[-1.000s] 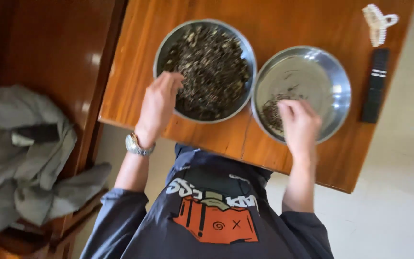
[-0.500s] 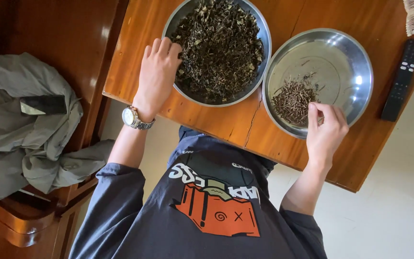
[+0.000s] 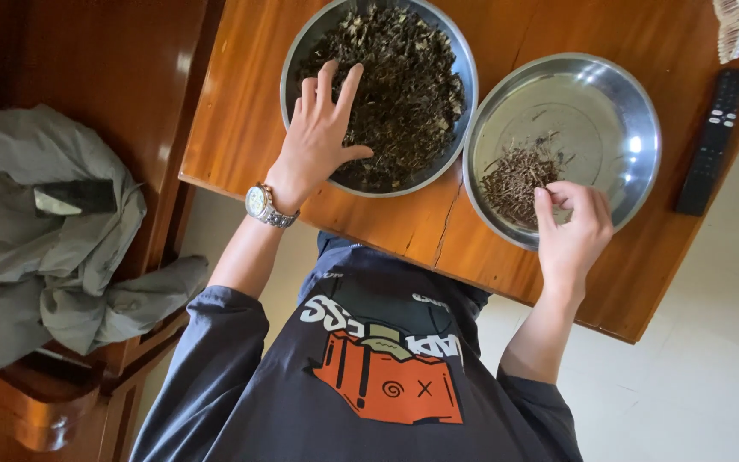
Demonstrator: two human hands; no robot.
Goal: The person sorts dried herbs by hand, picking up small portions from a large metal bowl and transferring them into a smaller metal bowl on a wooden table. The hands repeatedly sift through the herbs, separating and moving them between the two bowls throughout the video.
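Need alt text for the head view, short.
Left hand spread on dark dried leaves in a steel bowl; right hand pinches over a small pile of brown stems in a second steel bowl on a wooden table.

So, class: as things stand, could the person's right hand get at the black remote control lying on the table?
Probably yes. The right hand hovers over the near rim of the steel bowl with the twig pile, and the remote control lies just beyond that bowl, on bare table, with nothing covering it.
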